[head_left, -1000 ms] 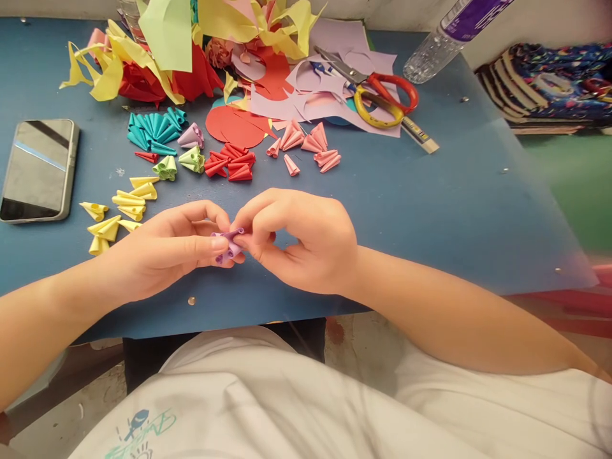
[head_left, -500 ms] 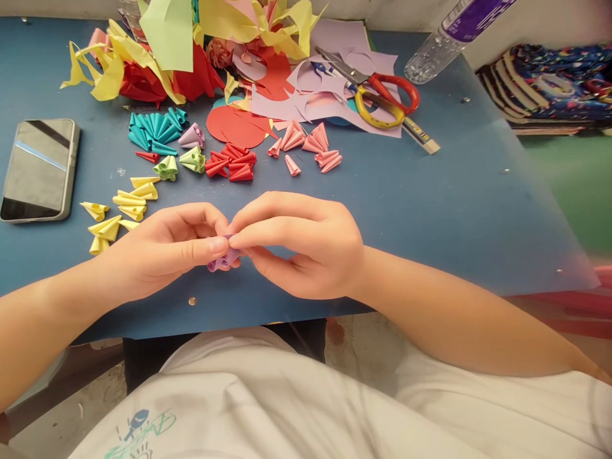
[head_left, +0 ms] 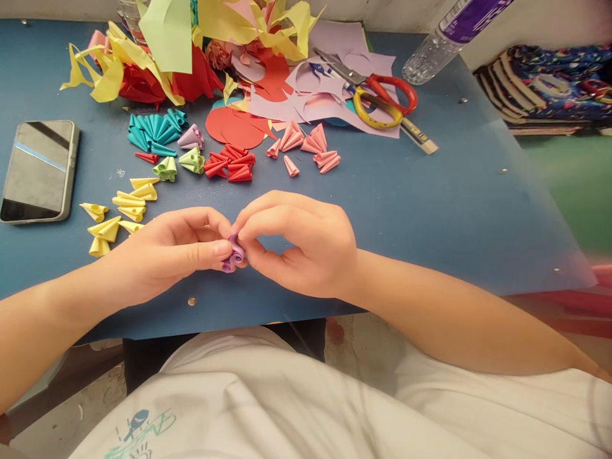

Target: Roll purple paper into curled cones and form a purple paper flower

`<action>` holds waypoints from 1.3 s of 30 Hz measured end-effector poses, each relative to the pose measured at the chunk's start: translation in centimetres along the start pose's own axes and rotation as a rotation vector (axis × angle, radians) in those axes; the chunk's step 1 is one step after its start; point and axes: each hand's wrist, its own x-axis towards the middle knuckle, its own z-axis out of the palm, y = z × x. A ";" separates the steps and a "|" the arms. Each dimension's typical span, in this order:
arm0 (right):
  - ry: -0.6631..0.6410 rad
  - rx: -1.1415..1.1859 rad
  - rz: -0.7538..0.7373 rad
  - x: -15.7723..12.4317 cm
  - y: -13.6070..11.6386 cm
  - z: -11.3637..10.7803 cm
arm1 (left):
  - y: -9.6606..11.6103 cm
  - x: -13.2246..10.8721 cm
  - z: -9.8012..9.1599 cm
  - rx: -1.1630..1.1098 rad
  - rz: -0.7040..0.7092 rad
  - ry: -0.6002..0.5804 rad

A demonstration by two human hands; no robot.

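Over the near part of the blue table, my left hand [head_left: 176, 252] pinches a purple rolled paper piece [head_left: 234, 255] between thumb and fingers. My right hand [head_left: 301, 245] closes on the same piece from the other side, fingertips at its upper right edge. Curled folds show on its near face; the rest is hidden by fingers. Beyond the hands lie small paper cones: yellow ones [head_left: 129, 203] at the left, teal ones [head_left: 153, 132], green ones [head_left: 192, 160], red ones [head_left: 232, 162], pink ones [head_left: 306, 141] and a lilac bunch [head_left: 191, 136].
A phone [head_left: 41, 172] lies at the left. Scissors [head_left: 382, 95] and a cutter [head_left: 418, 136] rest by lilac paper scraps [head_left: 315, 105]. Crumpled yellow paper [head_left: 129, 60] and a red paper circle [head_left: 239, 127] are at the back, and a bottle [head_left: 444, 48] leans at the back right.
The purple paper piece has moved slightly right and turned, showing more of its curled folds. My right hand's fingers have shifted on it, opening a gap between thumb and forefinger.
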 end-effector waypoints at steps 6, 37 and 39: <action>-0.036 -0.029 -0.044 0.0 0.0 -0.2 | 0.0 -0.1 -0.1 0.017 -0.005 0.029; -0.111 0.541 0.291 -0.2 1.4 0.5 | 0.2 0.1 -0.2 0.130 0.052 0.077; -0.077 0.526 0.341 -0.2 1.2 0.5 | 0.2 0.1 -0.4 0.149 0.070 0.095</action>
